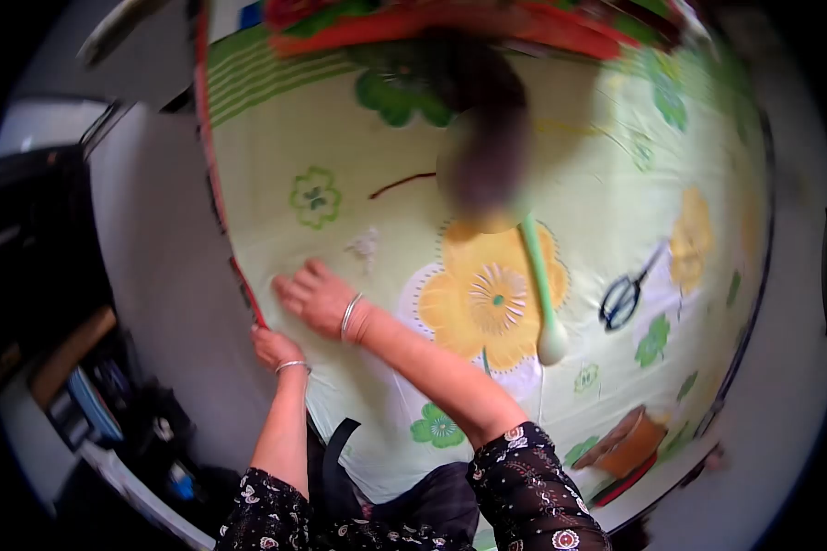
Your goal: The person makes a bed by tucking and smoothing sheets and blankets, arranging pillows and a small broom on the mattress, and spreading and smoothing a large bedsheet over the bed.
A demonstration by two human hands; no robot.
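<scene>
My left hand [278,349] is closed at the left edge of a pale green flowered cloth [368,386], its fingers pinching the red border [250,298]. Just above and right of it, my right hand [314,298] rests palm down on the cloth, fingers bent and slightly apart, holding nothing visible. White thread-like scraps [366,246] lie above my right hand. Farther up is a thin dark red cord [400,185]. A green stick with a rounded end [540,285] lies across a yellow printed flower [498,298].
Dark-handled scissors [620,303] lie at the right. A brown container [625,445] sits at the lower right. A dark blurred shape [492,156], too smeared to identify, covers the upper middle. Red and green fabric [441,32] lies along the far edge. Shelving with items [156,427] stands lower left.
</scene>
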